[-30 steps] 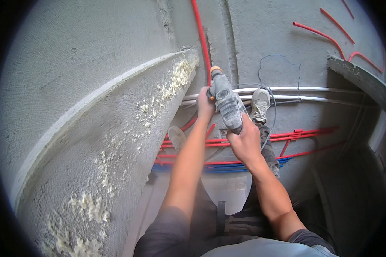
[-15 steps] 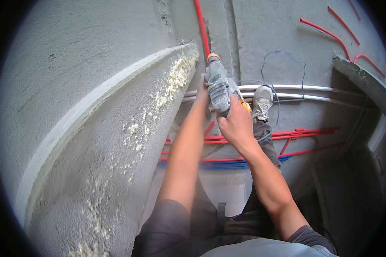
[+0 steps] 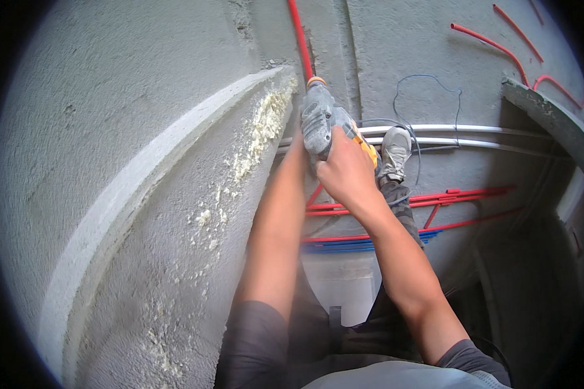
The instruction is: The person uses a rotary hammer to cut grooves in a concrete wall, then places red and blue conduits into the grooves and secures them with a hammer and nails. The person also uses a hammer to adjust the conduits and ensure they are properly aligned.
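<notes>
A dusty grey power drill (image 3: 316,120) with orange trim points away from me, its orange front collar over the red pipe (image 3: 300,35) that runs vertically at top centre; any bit is hidden. My right hand (image 3: 345,165) is closed round its rear handle. On the drill's left side, my left hand (image 3: 296,139) is largely behind the tool, its fingers hidden and blurred. Just left of both hands is a sloping rough concrete face (image 3: 233,168) with crumbly cream-coloured patches. A grey cable (image 3: 410,126) loops to the right of the drill.
White pipes (image 3: 486,129) cross beside my shoe (image 3: 394,155). Red pipes (image 3: 464,194) and blue pipes (image 3: 344,246) run horizontally lower down. More red pipe stubs (image 3: 490,45) curve at upper right, above a concrete edge (image 3: 545,113). A curved concrete ridge (image 3: 143,162) spans the left.
The drill and both hands have moved up and slightly left. My left hand is now more hidden behind the tool, and more orange trim shows on the drill's right side.
</notes>
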